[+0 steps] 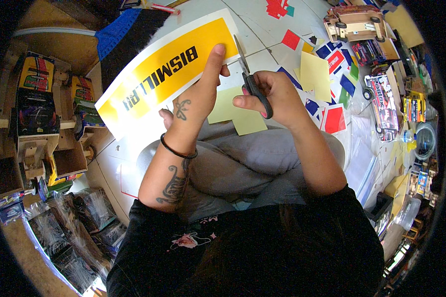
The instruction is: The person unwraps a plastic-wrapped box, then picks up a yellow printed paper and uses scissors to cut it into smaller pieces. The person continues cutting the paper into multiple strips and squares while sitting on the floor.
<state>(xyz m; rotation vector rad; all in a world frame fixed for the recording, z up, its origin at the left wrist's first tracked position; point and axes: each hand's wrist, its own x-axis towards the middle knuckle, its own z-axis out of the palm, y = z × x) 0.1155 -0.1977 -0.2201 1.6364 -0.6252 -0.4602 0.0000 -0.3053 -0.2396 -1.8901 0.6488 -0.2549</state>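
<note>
While fingers of the left hand (201,91) grip a white-bordered yellow printed sheet (163,64), those of the right hand (286,99) grasp black-handled scissors (255,91), blades at sheet edge

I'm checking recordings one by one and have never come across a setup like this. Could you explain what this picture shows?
There is no machine here: these are a person's two bare hands. A wide fisheye camera worn on the head looks down, so straight edges bend near the rim and picture left is the person's left. The person sits with crossed legs on a tiled floor. The left hand holds a yellow sheet with a white border. The right hand holds scissors, blades at the sheet's right edge. Coloured paper scraps lie on the floor to the right, with toy trucks beyond.
</note>
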